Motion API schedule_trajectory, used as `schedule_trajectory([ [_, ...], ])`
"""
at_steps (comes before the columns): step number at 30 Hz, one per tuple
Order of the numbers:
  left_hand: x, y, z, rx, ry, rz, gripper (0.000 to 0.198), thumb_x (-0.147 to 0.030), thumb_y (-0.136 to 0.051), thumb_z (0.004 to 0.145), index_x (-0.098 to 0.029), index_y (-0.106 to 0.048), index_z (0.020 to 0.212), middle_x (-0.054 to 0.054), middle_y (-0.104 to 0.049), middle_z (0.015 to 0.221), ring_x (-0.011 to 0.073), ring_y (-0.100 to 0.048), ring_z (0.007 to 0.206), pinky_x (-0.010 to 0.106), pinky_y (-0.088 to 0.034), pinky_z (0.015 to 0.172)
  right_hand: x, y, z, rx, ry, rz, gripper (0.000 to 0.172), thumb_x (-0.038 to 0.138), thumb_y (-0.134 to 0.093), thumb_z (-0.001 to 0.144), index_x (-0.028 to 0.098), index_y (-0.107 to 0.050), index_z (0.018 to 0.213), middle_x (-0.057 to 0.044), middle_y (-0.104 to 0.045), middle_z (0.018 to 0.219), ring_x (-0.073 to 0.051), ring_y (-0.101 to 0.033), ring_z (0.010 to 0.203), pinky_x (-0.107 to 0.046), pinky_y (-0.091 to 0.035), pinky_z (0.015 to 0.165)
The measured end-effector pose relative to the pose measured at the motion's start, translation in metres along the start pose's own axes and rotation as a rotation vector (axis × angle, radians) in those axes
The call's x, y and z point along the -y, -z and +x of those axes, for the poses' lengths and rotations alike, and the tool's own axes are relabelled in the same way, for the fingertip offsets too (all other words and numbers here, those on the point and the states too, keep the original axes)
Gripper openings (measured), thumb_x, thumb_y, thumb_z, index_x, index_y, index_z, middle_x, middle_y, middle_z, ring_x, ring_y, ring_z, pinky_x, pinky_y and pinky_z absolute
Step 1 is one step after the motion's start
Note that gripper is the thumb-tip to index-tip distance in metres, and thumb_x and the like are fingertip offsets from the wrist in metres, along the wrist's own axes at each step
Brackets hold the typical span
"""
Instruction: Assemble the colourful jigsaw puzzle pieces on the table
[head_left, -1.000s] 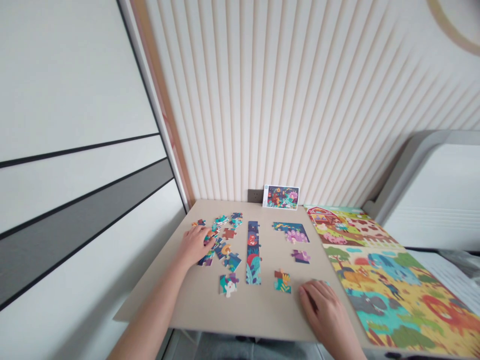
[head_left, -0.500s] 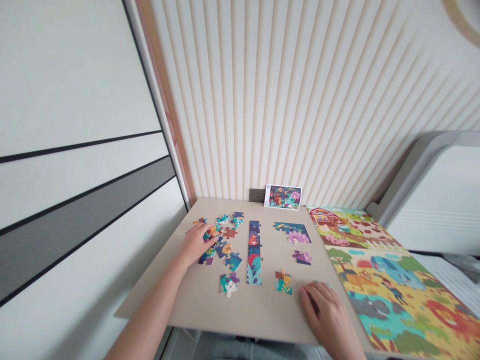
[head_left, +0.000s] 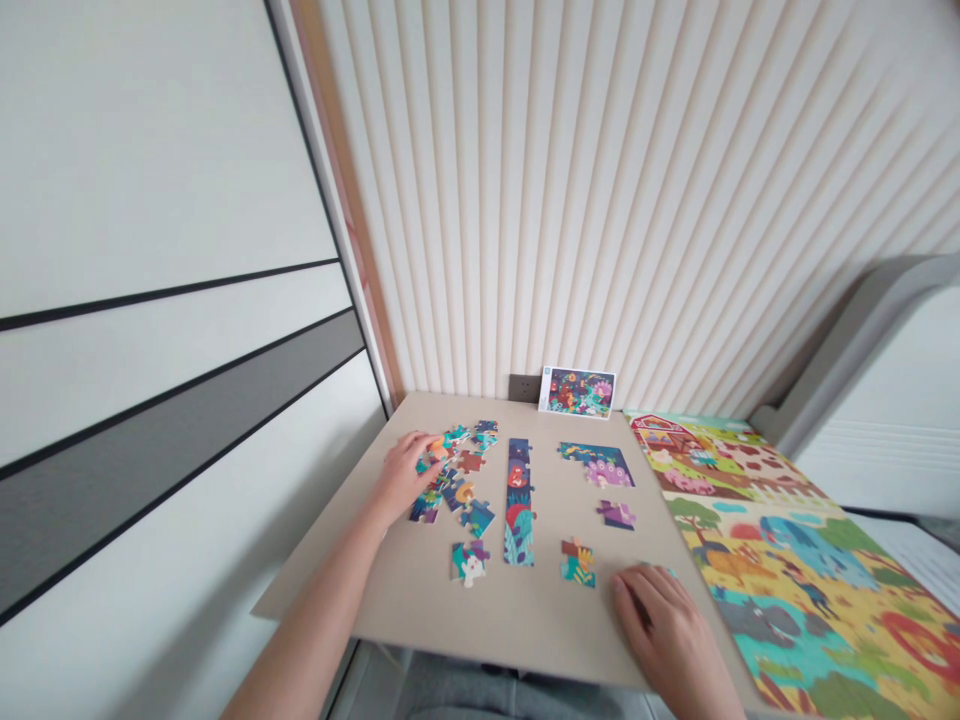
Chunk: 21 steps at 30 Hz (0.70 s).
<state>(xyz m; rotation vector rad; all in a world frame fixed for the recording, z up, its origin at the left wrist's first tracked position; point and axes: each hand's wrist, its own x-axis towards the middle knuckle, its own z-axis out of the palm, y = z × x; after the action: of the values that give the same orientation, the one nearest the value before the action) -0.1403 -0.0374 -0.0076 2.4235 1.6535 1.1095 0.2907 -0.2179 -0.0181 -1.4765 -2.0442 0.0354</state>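
Loose jigsaw pieces [head_left: 463,493] lie in a cluster on the left of the table. Over the cluster's left edge is my left hand [head_left: 403,475], thumb and fingers apart and touching pieces there; its fingertips partly cover them. My right hand [head_left: 667,615] rests at the near right with fingers curled down, and a teal edge of a puzzle piece shows past its knuckles. Between them stands a joined vertical puzzle strip [head_left: 519,500] with a red animal. A joined dark-blue and purple corner section [head_left: 609,468], a purple piece [head_left: 617,514] and an orange-and-teal piece [head_left: 577,563] lie to its right.
A picture card [head_left: 577,392] leans on the ribbed wall by a socket [head_left: 523,387]. Finished farm [head_left: 720,458] and safari puzzles [head_left: 810,590] cover the right side. A white-bear piece [head_left: 469,564] lies near the front of the beige table [head_left: 540,620].
The view has shifted slightly, moving everything a little to the right. My left hand's fingers have moved slightly over the cluster. My right hand stays in place.
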Motion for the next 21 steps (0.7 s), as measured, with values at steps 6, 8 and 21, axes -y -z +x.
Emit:
schedule_trajectory([
  [6, -0.005, 0.004, 0.002, -0.012, 0.0, -0.037, 0.036, -0.03, -0.059, 0.093, -0.026, -0.058, 0.129, 0.008, -0.062, 0.128, 0.0269, -0.058, 0.121, 0.044, -0.047, 0.105, -0.002, -0.001, -0.001, -0.007, 0.015, -0.007, 0.02, 0.034, -0.051, 0.102, 0.024, -0.065, 0.093, -0.008, -0.07, 0.095, -0.025, -0.066, 0.088, -0.039, -0.051, 0.082],
  [8, -0.003, 0.007, 0.003, -0.067, 0.022, -0.038, 0.034, -0.029, -0.058, 0.093, -0.025, -0.058, 0.127, 0.008, -0.062, 0.127, 0.0264, -0.059, 0.121, 0.043, -0.047, 0.107, -0.001, 0.0, -0.001, -0.011, 0.013, -0.009, 0.02, 0.035, -0.051, 0.102, 0.024, -0.065, 0.093, -0.008, -0.07, 0.096, -0.025, -0.066, 0.088, -0.039, -0.051, 0.083],
  [21, 0.006, 0.018, 0.0, -0.319, 0.147, -0.047, 0.022, -0.031, -0.058, 0.091, -0.023, -0.065, 0.111, 0.007, -0.067, 0.114, 0.0249, -0.064, 0.109, 0.041, -0.051, 0.101, 0.001, 0.0, 0.0, -0.003, 0.005, -0.006, 0.022, 0.034, -0.049, 0.103, 0.024, -0.064, 0.091, -0.009, -0.07, 0.094, -0.025, -0.066, 0.087, -0.04, -0.051, 0.084],
])
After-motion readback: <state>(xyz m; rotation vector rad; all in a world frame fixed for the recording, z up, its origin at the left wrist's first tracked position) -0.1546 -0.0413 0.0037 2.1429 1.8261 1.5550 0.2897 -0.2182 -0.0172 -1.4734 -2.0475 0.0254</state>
